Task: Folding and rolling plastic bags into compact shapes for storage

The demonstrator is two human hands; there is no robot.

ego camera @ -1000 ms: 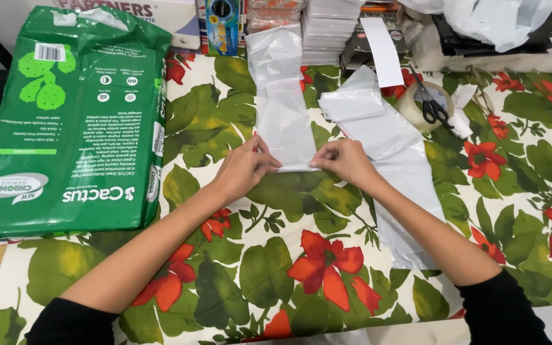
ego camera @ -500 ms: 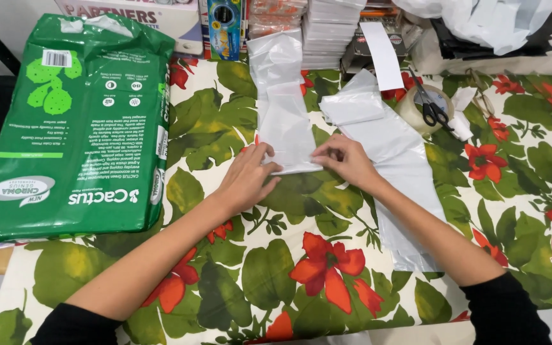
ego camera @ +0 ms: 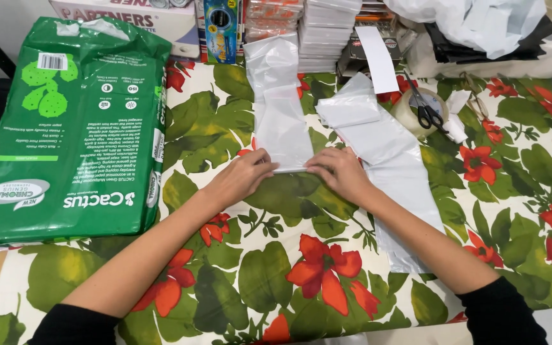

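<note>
Work surface: table covered in a glossy floral tablecloth (ego camera: 301, 281), large green leaves and red blooms on a cream ground. On it lies a long, narrow translucent plastic bag (ego camera: 279, 115), thin film, slightly crinkled, running away from the person toward the stacked goods at the far edge. Left hand (ego camera: 241, 179) lies palm-down at the bag's near end, fingers extended, tips pressing its left near corner flat against the cloth. Right hand (ego camera: 340, 174) mirrors it at the right near corner, fingers lightly curled, tips on the film edge; whether it pinches the edge or only presses on it cannot be told from this angle. Neither hand is clenched. The bag's near edge thus spans between the two sets of fingertips, with the rest of the bag stretched away from both hands. Just to the right, partly under the right forearm, sits a pile of similar plastic bags (ego camera: 391, 160), flat and pale grey-white, angled diagonally. Beyond that pile: a roll of clear tape (ego camera: 409, 114) with black-handled scissors (ego camera: 424, 110) resting on top. At the left side lies a big green plastic-wrapped pack (ego camera: 71, 128), smooth, rectangular, well apart from the left hand.
</note>
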